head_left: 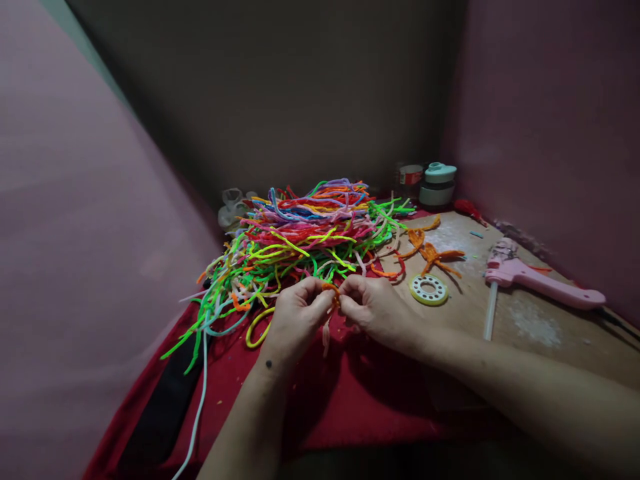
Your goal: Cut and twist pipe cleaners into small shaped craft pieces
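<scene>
My left hand (299,319) and my right hand (376,308) meet over the red cloth, fingertips pinched together. Between them is a short orange pipe cleaner (331,288), bent in a curve and gripped by both hands. The fingers hide most of it. A pale pink strand (327,339) hangs below the left fingertips; whether it is held, I cannot tell. Just beyond my hands lies a large heap of multicoloured pipe cleaners (310,230). To the right are bent orange pipe cleaner pieces (434,257) with loops and loose ends.
A pink glue gun (545,283) and a round yellow-rimmed tape spool (429,291) lie on a brown board (505,360). A dark phone-like slab (159,407) and white cable (203,393) are at left. At the back stands a mint-green container (438,185).
</scene>
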A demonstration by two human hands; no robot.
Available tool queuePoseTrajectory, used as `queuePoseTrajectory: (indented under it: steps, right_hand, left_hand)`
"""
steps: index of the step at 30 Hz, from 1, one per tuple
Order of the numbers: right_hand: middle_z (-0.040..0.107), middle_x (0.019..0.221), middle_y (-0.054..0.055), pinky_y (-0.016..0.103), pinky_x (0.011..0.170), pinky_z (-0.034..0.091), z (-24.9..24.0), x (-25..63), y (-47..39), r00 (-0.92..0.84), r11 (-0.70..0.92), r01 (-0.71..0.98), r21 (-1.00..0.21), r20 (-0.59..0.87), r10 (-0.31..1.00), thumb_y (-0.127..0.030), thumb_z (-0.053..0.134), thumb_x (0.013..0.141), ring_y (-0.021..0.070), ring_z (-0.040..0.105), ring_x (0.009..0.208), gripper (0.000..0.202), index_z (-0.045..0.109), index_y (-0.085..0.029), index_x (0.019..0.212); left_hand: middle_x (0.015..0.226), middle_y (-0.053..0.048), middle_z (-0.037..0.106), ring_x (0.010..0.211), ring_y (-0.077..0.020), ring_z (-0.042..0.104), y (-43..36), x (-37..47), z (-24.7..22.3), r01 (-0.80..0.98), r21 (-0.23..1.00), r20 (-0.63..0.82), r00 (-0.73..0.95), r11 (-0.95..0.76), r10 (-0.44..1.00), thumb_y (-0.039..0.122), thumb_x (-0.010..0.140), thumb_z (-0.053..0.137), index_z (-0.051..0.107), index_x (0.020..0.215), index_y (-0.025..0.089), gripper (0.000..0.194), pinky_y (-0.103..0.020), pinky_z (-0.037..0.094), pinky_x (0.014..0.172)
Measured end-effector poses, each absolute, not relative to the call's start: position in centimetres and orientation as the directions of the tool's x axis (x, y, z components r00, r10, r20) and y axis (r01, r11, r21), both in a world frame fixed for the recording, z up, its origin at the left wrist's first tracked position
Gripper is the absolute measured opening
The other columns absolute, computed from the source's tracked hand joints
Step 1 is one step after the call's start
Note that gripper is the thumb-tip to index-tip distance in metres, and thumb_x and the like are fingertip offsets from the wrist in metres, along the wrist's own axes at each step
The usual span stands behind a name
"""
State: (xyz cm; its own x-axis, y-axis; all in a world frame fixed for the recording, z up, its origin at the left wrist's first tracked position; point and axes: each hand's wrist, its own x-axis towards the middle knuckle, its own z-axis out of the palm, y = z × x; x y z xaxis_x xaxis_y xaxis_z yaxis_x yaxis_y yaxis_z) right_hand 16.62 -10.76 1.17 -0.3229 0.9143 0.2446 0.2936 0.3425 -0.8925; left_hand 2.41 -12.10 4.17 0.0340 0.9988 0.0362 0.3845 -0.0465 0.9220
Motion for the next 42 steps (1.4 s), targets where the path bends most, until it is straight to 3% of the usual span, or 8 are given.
queuePoseTrajectory:
  steps: [4,12,18,22,28,32,37,42]
  right_hand:
    - [0.052,0.056,-0.001,0.023,0.051,0.029,1.4,16.7,-11.0,-0.311,0.413,0.411,-0.813,0.3,0.902,-0.017,0.046,0.076,0.009,0.044,0.05,0.011,0.052,-0.017,0.067]
    - [0.051,0.058,-0.002,0.023,0.052,0.03,1.1,16.5,-11.5,-0.314,0.449,0.408,-0.795,0.339,0.887,-0.017,0.043,0.079,0.0091,0.045,0.051,0.01,0.051,-0.018,0.073]
    - [0.055,0.056,-0.003,0.019,0.042,0.037,0.8,16.3,-10.8,-0.412,0.186,0.136,-0.973,0.115,0.904,-0.013,0.04,0.075,0.0084,0.051,0.041,0.008,0.045,-0.019,0.074]
    - [0.057,0.056,-0.004,0.019,0.037,0.041,0.9,16.2,-10.3,-0.453,0.003,0.02,-1.0,-0.006,0.891,-0.014,0.043,0.073,0.0093,0.053,0.038,0.006,0.046,-0.019,0.075]
    - [0.053,0.048,-0.004,0.017,0.036,0.04,1.7,16.4,-10.5,-0.473,-0.012,0.044,-0.999,-0.032,0.88,-0.015,0.046,0.074,0.0064,0.048,0.035,0.01,0.05,-0.016,0.066]
    - [0.053,0.047,-0.002,0.018,0.034,0.039,1.7,16.7,-10.2,-0.524,-0.116,-0.047,-0.992,-0.074,0.849,-0.02,0.05,0.073,0.0073,0.047,0.036,0.013,0.054,-0.014,0.062]
    - [0.056,0.049,0.0,0.018,0.034,0.039,1.6,16.8,-9.9,-0.568,-0.211,-0.131,-0.969,-0.101,0.817,-0.017,0.054,0.068,0.008,0.049,0.037,0.008,0.057,-0.012,0.063]
    - [0.053,0.046,-0.002,0.017,0.033,0.036,1.4,16.6,-10.1,-0.556,-0.169,-0.111,-0.979,-0.08,0.827,-0.014,0.052,0.067,0.0068,0.046,0.035,0.007,0.057,-0.013,0.062]
  left_hand:
    - [0.053,0.005,0.049,0.046,-0.0067,0.04,-12.1,2.4,3.7,0.453,0.887,0.083,0.043,-0.094,0.996,0.026,0.07,0.054,0.057,0.067,0.015,0.011,-0.019,0.032,0.047]
    - [0.053,0.006,0.049,0.044,-0.0067,0.041,-12.0,2.2,3.3,0.551,0.826,0.105,0.055,-0.118,0.993,0.025,0.072,0.051,0.055,0.067,0.017,0.01,-0.019,0.033,0.047]
    - [0.054,0.004,0.05,0.047,-0.0069,0.042,-11.9,1.9,3.5,0.557,0.819,0.11,0.079,-0.136,0.991,0.024,0.073,0.051,0.055,0.067,0.015,0.011,-0.018,0.033,0.046]
    - [0.058,0.004,0.051,0.048,-0.006,0.04,-11.8,1.8,3.5,0.533,0.834,0.104,0.098,-0.14,0.99,0.024,0.074,0.051,0.057,0.071,0.015,0.012,-0.018,0.032,0.046]
    - [0.055,0.004,0.049,0.047,-0.0062,0.041,-11.8,1.9,3.9,0.389,0.917,0.046,0.119,-0.089,0.992,0.024,0.073,0.055,0.056,0.071,0.014,0.011,-0.018,0.033,0.047]
    - [0.059,0.004,0.053,0.049,-0.0068,0.043,-11.8,1.8,4.2,0.265,0.962,0.03,0.152,-0.07,0.988,0.027,0.073,0.058,0.059,0.088,0.015,0.019,-0.019,0.033,0.048]
    - [0.059,0.003,0.052,0.051,-0.0067,0.043,-11.7,1.4,4.1,0.314,0.946,0.015,0.211,-0.082,0.977,0.029,0.076,0.057,0.06,0.079,0.015,0.015,-0.019,0.033,0.049]
    - [0.058,0.004,0.049,0.054,-0.0065,0.041,-11.8,1.1,4.0,0.488,0.854,0.08,0.219,-0.181,0.972,0.03,0.079,0.054,0.058,0.074,0.016,0.015,-0.018,0.033,0.052]
